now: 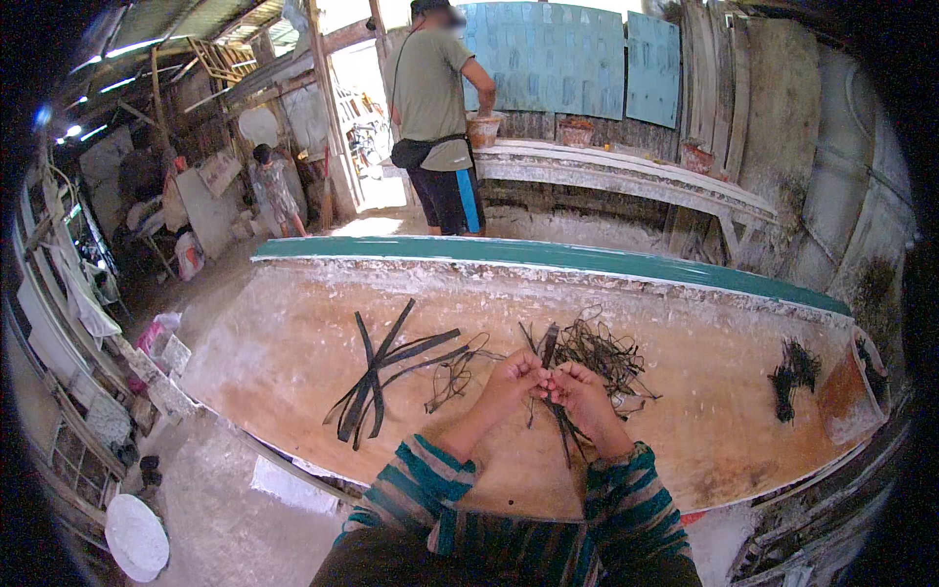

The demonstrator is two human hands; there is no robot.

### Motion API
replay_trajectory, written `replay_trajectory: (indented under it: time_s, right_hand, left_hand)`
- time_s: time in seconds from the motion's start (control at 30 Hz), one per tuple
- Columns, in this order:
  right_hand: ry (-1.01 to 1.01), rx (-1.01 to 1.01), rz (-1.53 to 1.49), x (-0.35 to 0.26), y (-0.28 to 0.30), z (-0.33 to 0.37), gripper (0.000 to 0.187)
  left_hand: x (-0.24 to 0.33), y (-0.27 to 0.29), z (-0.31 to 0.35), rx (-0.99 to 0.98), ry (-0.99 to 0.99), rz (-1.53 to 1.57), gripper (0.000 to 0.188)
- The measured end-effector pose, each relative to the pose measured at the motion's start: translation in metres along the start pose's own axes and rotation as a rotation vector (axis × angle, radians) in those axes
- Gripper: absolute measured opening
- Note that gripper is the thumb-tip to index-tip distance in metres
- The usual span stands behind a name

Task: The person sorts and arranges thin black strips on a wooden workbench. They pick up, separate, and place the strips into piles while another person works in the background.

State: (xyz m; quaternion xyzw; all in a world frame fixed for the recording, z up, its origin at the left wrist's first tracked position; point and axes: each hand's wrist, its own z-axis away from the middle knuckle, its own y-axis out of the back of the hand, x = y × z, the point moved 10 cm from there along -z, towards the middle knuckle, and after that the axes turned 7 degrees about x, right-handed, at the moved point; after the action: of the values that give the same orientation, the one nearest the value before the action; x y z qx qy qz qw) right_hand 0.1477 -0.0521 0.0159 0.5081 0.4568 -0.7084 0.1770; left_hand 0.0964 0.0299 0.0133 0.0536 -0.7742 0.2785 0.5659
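My left hand (524,375) and my right hand (577,384) meet over the middle of the wooden table, fingertips pinched close together. Between them runs a dark strip (551,338), its upper end sticking up past my fingers; more thin dark strands hang below. Exactly what each fingertip grips is too small to make out fully. Just beyond my right hand lies a tangled heap of thin black strands (608,357). Left of my hands, several flat black strips (370,386) lie crossed in a bundle, with a loose tangle of thin strands (452,377) beside them.
The table (264,342) has a raised green far edge (509,250). At its right end are a black clump (794,377) and a tilted bucket (849,391). Beyond stands a person (430,98) at a bench (606,176) with pots; another person (277,191) is farther left.
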Motion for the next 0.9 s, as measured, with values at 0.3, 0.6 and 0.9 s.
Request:
replay_trajectory:
  time_s: [0.3, 0.6, 0.9]
  right_hand:
    - [0.378, 0.085, 0.438, -0.032, -0.003, 0.008, 0.004]
    - [0.865, 0.152, 0.956, -0.066, -0.036, 0.041, 0.006]
    - [1.096, 0.196, 1.015, -0.079, -0.050, 0.066, 0.012]
  left_hand:
    - [-0.005, 0.005, 0.002, 0.057, 0.162, 0.123, 0.007]
    - [-0.005, 0.006, 0.002, 0.048, 0.205, 0.060, 0.012]
    - [0.002, 0.002, 0.009, 0.068, 0.249, 0.010, 0.011]
